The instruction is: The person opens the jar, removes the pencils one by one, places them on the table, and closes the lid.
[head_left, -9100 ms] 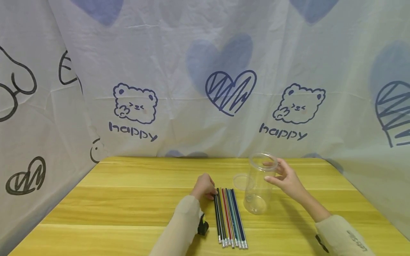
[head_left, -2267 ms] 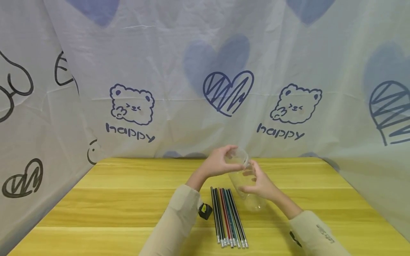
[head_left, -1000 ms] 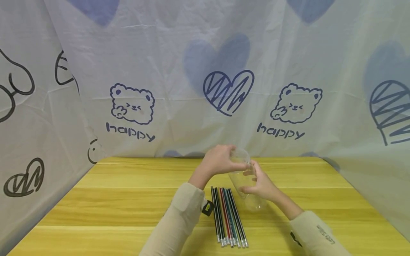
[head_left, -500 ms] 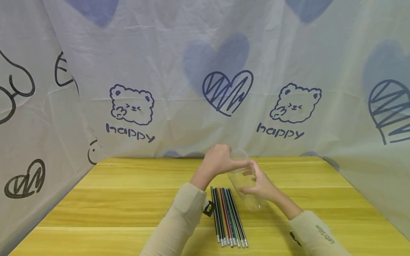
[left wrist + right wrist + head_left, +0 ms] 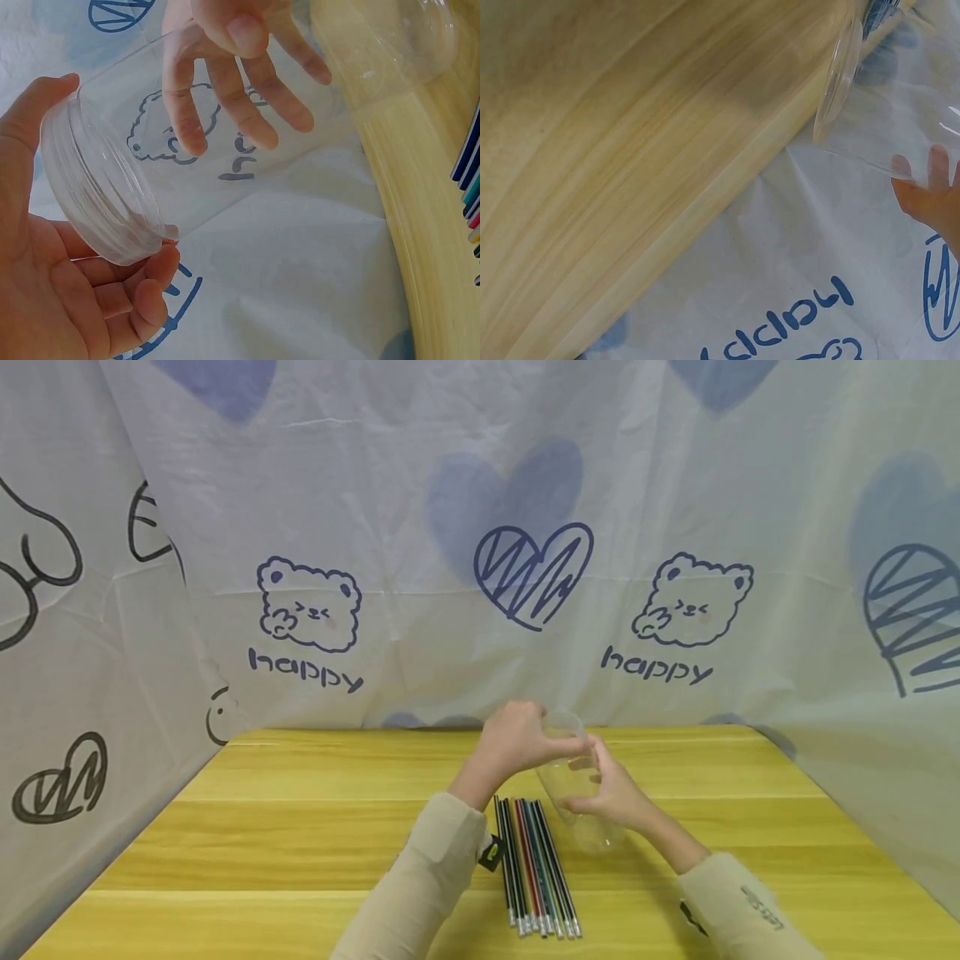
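Note:
A clear plastic jar [image 5: 557,783] is tilted above the table, its mouth end up and to the left. My left hand [image 5: 512,740] grips the clear lid [image 5: 88,196] at that end, thumb on one side of the rim and fingertips on the other in the left wrist view. Around the jar's body, my right hand [image 5: 617,792] holds it with thumb and fingers spread; those fingers show through the clear wall in the left wrist view. Nothing is visible inside the jar.
Several pencils [image 5: 534,868], black, red, teal and others, lie side by side on the wooden table [image 5: 300,843], metal ends toward me. The left wrist camera [image 5: 491,853] overlaps them. A printed white cloth [image 5: 420,568] hangs behind the table.
Earlier the jar stood upright in my right hand, with the lid on the table and my left hand at the pencils. Lately my left hand has turned slightly at the lid; the right stays put.

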`<state>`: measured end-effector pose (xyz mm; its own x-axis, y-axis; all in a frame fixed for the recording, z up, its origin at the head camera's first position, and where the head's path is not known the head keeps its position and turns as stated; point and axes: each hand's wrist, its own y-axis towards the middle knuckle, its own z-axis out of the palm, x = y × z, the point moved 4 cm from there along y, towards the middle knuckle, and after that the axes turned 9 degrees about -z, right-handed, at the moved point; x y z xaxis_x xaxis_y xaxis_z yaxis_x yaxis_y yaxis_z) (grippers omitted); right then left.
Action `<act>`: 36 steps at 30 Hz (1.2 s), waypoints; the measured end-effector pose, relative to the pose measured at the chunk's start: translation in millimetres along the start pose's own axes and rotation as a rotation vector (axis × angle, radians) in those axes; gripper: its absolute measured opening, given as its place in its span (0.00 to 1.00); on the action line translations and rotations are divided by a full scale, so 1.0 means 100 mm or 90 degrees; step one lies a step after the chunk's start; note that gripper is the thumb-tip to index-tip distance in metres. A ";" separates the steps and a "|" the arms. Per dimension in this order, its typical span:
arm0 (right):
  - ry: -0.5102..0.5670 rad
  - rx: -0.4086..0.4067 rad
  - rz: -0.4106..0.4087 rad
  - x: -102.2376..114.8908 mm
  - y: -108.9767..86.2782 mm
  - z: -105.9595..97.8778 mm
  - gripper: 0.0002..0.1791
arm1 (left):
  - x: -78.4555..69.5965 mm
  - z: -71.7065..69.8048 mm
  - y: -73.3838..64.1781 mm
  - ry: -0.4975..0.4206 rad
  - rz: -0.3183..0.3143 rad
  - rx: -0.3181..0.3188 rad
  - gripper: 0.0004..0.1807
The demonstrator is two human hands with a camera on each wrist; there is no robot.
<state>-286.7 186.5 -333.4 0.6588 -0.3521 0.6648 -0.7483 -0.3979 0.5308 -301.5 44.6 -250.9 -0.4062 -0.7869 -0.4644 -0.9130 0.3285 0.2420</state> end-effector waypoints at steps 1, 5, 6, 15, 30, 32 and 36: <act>0.000 0.001 0.000 0.04 0.00 0.00 0.44 | 0.00 0.00 0.00 0.000 -0.002 0.000 0.31; -0.001 -0.001 0.000 0.03 0.00 -0.01 0.45 | 0.02 0.03 0.00 -0.032 -0.003 0.020 0.38; -0.003 -0.002 0.002 0.02 0.00 -0.01 0.46 | 0.02 0.03 0.01 -0.047 0.005 0.029 0.40; -0.002 -0.001 -0.012 -0.09 0.00 -0.01 0.46 | 0.05 0.04 0.02 -0.152 0.119 0.114 0.40; -0.007 -0.003 -0.013 0.14 -0.01 -0.03 0.45 | 0.06 0.01 0.02 -0.045 0.032 0.027 0.45; -0.014 -0.004 -0.005 0.13 -0.01 -0.03 0.46 | 0.04 0.00 0.02 0.025 0.007 -0.012 0.46; -0.007 -0.006 0.011 -0.04 -0.02 -0.03 0.48 | 0.01 0.00 0.01 0.099 -0.010 -0.042 0.48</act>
<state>-288.0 190.8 -335.5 0.6463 -0.3688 0.6680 -0.7604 -0.3838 0.5239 -302.4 44.6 -251.4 -0.3766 -0.8645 -0.3329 -0.9127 0.2847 0.2933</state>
